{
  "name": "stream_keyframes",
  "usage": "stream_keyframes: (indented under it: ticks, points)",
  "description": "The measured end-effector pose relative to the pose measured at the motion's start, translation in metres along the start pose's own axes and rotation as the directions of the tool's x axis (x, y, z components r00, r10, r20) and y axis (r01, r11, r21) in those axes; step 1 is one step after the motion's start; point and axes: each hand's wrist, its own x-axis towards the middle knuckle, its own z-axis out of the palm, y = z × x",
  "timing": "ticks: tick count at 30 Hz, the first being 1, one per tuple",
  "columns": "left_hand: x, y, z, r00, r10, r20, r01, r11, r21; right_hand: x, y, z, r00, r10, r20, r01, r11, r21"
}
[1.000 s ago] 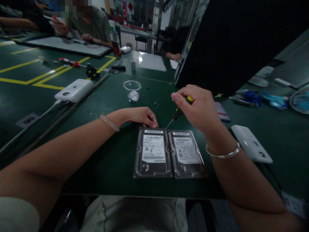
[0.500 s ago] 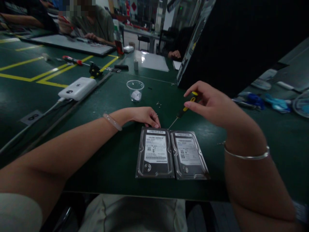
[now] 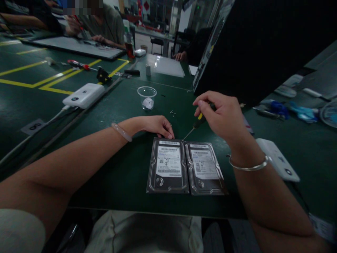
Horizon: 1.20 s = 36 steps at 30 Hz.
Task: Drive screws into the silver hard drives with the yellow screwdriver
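Note:
Two hard drives lie label up, side by side, near the table's front edge: the left drive (image 3: 168, 182) and the right drive (image 3: 210, 186). The closed fingers of my left hand (image 3: 160, 127) rest at the top edge of the left drive; whatever they pinch is too small to make out. My right hand (image 3: 219, 110) is wrapped round the yellow and black handle of a screwdriver (image 3: 198, 120). Its tip meets the top edge of the drives, close to the gap between them. Small screws (image 3: 172, 112) lie on the table behind the left hand.
A clear plastic cup (image 3: 146, 95) with crumpled white material stands behind my left hand. A big black case (image 3: 252, 45) rises at the right. White boxes lie left (image 3: 85, 95) and right (image 3: 279, 160). A person (image 3: 110, 28) works across the table.
My right hand has turned and closed further round the screwdriver handle, and its forearm has moved left, uncovering the white box at the right. My left hand has hardly moved.

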Motion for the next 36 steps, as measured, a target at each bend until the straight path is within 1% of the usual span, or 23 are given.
stream_keyframes:
  ticks: [2, 5, 7, 8, 10, 13, 15, 18, 25, 29, 32, 34, 36]
  points:
    - [0.0, 0.002, 0.0, 1.0, -0.019, -0.003, 0.019, 1.0, 0.004, -0.001, 0.0, -0.004, 0.997, -0.048, 0.052, 0.044, 0.996, 0.08]
    - [-0.001, 0.004, 0.001, 0.998, -0.056, -0.011, 0.056, 0.998, 0.011, -0.001, -0.002, -0.008, 0.981, -0.123, 0.147, 0.094, 0.977, 0.191]
    - [-0.001, 0.005, 0.001, 0.998, -0.064, -0.017, 0.064, 0.998, 0.013, -0.002, -0.003, -0.009, 0.974, -0.142, 0.18, 0.104, 0.974, 0.202]
    - [-0.001, 0.005, 0.002, 0.998, -0.059, -0.019, 0.06, 0.998, 0.014, -0.002, -0.004, -0.009, 0.974, -0.142, 0.177, 0.11, 0.978, 0.177]
    - [-0.001, 0.005, 0.002, 0.999, -0.042, -0.016, 0.042, 0.999, 0.016, -0.002, -0.005, -0.007, 0.984, -0.121, 0.131, 0.111, 0.991, 0.079]
    - [-0.001, 0.003, 0.002, 0.999, -0.034, -0.013, 0.034, 0.999, 0.008, -0.001, -0.003, -0.005, 0.998, -0.031, 0.056, 0.034, 0.998, -0.048]
    - [-0.001, 0.002, 0.002, 0.999, -0.033, -0.017, 0.032, 0.999, -0.004, 0.0, -0.003, -0.006, 0.999, 0.015, 0.044, -0.011, 0.996, -0.084]
    - [-0.001, 0.002, 0.002, 1.0, -0.018, -0.014, 0.018, 1.0, -0.012, -0.001, -0.004, -0.007, 0.997, 0.039, 0.064, -0.034, 0.996, -0.082]
    - [-0.001, 0.003, 0.001, 1.0, -0.025, -0.015, 0.024, 1.0, -0.004, -0.005, -0.008, -0.004, 0.995, 0.059, 0.079, -0.056, 0.998, -0.032]
    - [-0.001, 0.002, 0.001, 1.0, -0.017, -0.011, 0.017, 1.0, 0.002, -0.002, -0.003, -0.017, 0.988, 0.053, 0.146, -0.061, 0.997, 0.052]
    - [-0.002, 0.003, 0.001, 0.999, -0.026, -0.019, 0.026, 1.0, 0.002, 0.0, -0.002, -0.028, 0.975, 0.004, 0.222, -0.03, 0.993, 0.117]
    - [-0.002, 0.003, 0.001, 0.999, -0.026, -0.019, 0.026, 1.0, 0.005, 0.001, -0.003, -0.03, 0.965, -0.034, 0.259, -0.019, 0.98, 0.199]
    - [-0.002, 0.003, 0.001, 1.0, -0.016, -0.015, 0.017, 1.0, 0.02, 0.0, -0.007, -0.027, 0.962, -0.047, 0.268, -0.032, 0.959, 0.283]
